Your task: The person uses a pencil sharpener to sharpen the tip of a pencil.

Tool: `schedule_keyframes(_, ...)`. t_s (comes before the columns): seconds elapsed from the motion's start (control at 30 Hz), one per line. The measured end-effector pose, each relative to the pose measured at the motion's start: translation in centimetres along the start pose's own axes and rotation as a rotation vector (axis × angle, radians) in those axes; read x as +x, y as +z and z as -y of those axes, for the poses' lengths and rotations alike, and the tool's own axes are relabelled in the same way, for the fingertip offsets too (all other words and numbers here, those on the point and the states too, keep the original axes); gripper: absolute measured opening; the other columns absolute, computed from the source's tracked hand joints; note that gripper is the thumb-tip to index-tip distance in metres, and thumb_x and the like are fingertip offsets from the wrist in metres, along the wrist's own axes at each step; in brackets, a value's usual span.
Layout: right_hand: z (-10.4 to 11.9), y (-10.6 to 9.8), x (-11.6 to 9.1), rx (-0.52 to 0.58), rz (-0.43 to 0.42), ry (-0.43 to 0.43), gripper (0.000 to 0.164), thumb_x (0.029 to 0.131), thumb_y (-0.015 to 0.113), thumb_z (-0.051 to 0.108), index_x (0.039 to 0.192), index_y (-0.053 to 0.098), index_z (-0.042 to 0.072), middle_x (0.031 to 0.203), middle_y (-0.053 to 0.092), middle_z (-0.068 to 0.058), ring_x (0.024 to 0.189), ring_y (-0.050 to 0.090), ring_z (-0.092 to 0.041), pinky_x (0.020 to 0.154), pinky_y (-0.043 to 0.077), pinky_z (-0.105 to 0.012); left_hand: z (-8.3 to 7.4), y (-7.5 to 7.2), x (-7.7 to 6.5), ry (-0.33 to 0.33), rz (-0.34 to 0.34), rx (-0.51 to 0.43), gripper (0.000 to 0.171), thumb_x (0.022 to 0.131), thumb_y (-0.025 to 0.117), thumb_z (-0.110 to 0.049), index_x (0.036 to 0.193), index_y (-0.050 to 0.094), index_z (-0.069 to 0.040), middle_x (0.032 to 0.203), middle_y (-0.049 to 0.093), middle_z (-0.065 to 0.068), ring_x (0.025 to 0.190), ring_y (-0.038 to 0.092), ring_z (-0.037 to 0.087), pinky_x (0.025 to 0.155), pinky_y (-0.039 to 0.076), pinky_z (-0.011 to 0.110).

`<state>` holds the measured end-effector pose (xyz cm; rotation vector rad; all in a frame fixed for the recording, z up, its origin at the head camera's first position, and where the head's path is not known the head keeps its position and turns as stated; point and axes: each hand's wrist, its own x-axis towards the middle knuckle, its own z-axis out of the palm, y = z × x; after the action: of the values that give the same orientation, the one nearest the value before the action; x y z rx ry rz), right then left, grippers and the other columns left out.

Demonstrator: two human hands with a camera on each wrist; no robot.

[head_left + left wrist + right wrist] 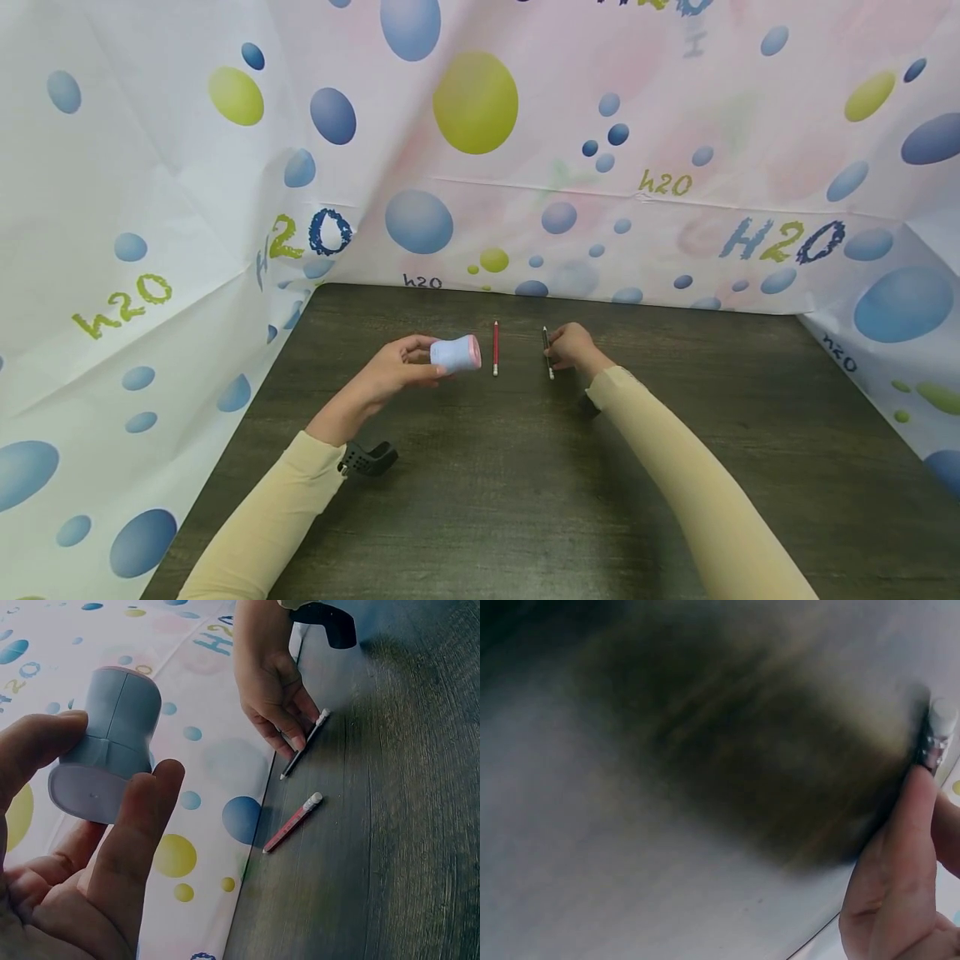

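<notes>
My left hand (390, 372) holds a small light-blue container (452, 354), narrowed at the waist, above the dark table. It is tipped on its side, its pink-rimmed end facing right. Seen from the left wrist, thumb and fingers grip its sides, and its flat pale base (88, 793) faces the camera. With thumb and fingertips, my right hand (573, 345) pinches a black pencil (551, 372) with a white eraser, down at the tabletop. The right wrist view shows the pencil's eraser end (943, 718) beyond the fingers. Between the hands lies a red pencil (496, 350), its eraser towards me.
The dark wood-grain table (480, 500) is bordered at the back by a white sheet (525, 183) with blue and green dots, which also rises along both sides. A black strap (369, 458) hangs under the left wrist.
</notes>
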<state>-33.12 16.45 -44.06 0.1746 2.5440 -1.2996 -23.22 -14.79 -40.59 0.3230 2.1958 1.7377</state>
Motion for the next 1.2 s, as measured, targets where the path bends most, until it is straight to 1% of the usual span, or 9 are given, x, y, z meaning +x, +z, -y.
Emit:
schedule_keyframes(0.23, -0.1, 0.1, 0.3, -0.023, -0.008, 0.002, 0.047, 0.098, 0.061, -0.005, 0.143, 0.051, -0.011, 0.142, 0.053, -0.031, 0.125, 0.063, -0.041, 0.092, 0.063, -0.037, 0.0, -0.1, 0.0, 0.004, 0.0, 0.014, 0.058, 0.097, 0.067, -0.013, 0.148, 0.045, 0.004, 0.153, 0.046, 0.03, 0.119, 0.067, 0.034, 0.106, 0.055, 0.053)
schedule_keyframes(0.33, -0.2, 0.1, 0.3, -0.019, -0.011, 0.002, 0.046, 0.098, 0.061, -0.004, 0.142, 0.051, -0.012, 0.14, 0.054, -0.031, 0.124, 0.064, -0.041, 0.092, 0.063, -0.036, -0.1, -0.2, -0.1, 0.01, 0.0, 0.011, 0.058, 0.097, 0.066, -0.013, 0.149, 0.045, 0.004, 0.152, 0.047, 0.031, 0.12, 0.066, 0.038, 0.106, 0.054, 0.054)
schedule_keyframes(0.5, -0.2, 0.0, 0.3, -0.004, -0.007, -0.003, 0.045, 0.098, 0.062, -0.003, 0.141, 0.053, -0.012, 0.137, 0.057, -0.031, 0.123, 0.065, -0.04, 0.09, 0.064, -0.036, 0.0, -0.1, -0.1, 0.013, 0.001, 0.007, 0.059, 0.097, 0.066, -0.013, 0.149, 0.044, 0.004, 0.152, 0.047, 0.031, 0.127, 0.061, 0.047, 0.107, 0.054, 0.055)
schedule_keyframes(0.73, -0.3, -0.1, 0.2, 0.005, -0.002, -0.006, 0.043, 0.099, 0.061, -0.002, 0.14, 0.054, -0.012, 0.138, 0.058, -0.031, 0.122, 0.065, -0.04, 0.091, 0.064, -0.036, 0.2, -0.1, -0.1, 0.009, -0.005, 0.013, 0.059, 0.097, 0.066, -0.015, 0.149, 0.044, 0.003, 0.151, 0.048, 0.031, 0.126, 0.062, 0.046, 0.107, 0.054, 0.054)
schedule_keyframes(0.93, -0.6, -0.3, -0.1, 0.031, -0.024, -0.023, 0.038, 0.1, 0.059, -0.001, 0.137, 0.058, -0.012, 0.137, 0.06, -0.032, 0.124, 0.065, -0.041, 0.088, 0.064, -0.035, 0.1, -0.1, -0.2, 0.005, -0.015, 0.008, 0.059, 0.097, 0.066, -0.014, 0.149, 0.044, 0.004, 0.152, 0.048, 0.031, 0.128, 0.061, 0.047, 0.106, 0.055, 0.054)
schedule_keyframes(1.0, -0.6, -0.4, -0.2, 0.042, -0.037, -0.031, 0.036, 0.101, 0.057, -0.001, 0.135, 0.059, -0.012, 0.135, 0.061, -0.032, 0.119, 0.067, -0.04, 0.086, 0.065, -0.035, 0.1, -0.2, -0.2, 0.003, -0.019, 0.005, 0.059, 0.098, 0.066, -0.014, 0.15, 0.043, 0.004, 0.152, 0.047, 0.031, 0.128, 0.061, 0.047, 0.107, 0.054, 0.054)
schedule_keyframes(1.07, -0.4, -0.6, -0.5, 0.05, -0.045, -0.034, 0.035, 0.101, 0.055, 0.001, 0.134, 0.061, -0.012, 0.133, 0.063, -0.032, 0.11, 0.069, -0.036, 0.086, 0.065, -0.036, 0.1, -0.2, -0.2, 0.0, -0.022, 0.005, 0.06, 0.098, 0.066, -0.014, 0.15, 0.043, 0.004, 0.152, 0.047, 0.031, 0.127, 0.062, 0.045, 0.107, 0.054, 0.054)
schedule_keyframes(1.13, -0.2, -0.7, -0.7, 0.054, -0.051, -0.039, 0.035, 0.101, 0.054, 0.002, 0.133, 0.061, -0.012, 0.131, 0.063, -0.031, 0.102, 0.069, -0.031, 0.086, 0.065, -0.037, 0.1, -0.2, -0.2, -0.003, -0.025, 0.005, 0.06, 0.098, 0.066, -0.014, 0.15, 0.043, 0.004, 0.152, 0.047, 0.031, 0.126, 0.064, 0.042, 0.107, 0.055, 0.053)
schedule_keyframes(1.2, 0.1, -0.8, -1.0, 0.053, -0.047, -0.043, 0.035, 0.102, 0.055, 0.005, 0.133, 0.061, -0.012, 0.129, 0.063, -0.03, 0.098, 0.068, -0.027, 0.087, 0.065, -0.038, 0.1, -0.2, -0.2, -0.002, -0.024, 0.008, 0.061, 0.098, 0.066, -0.014, 0.151, 0.042, 0.004, 0.152, 0.048, 0.031, 0.124, 0.066, 0.04, 0.106, 0.056, 0.051)
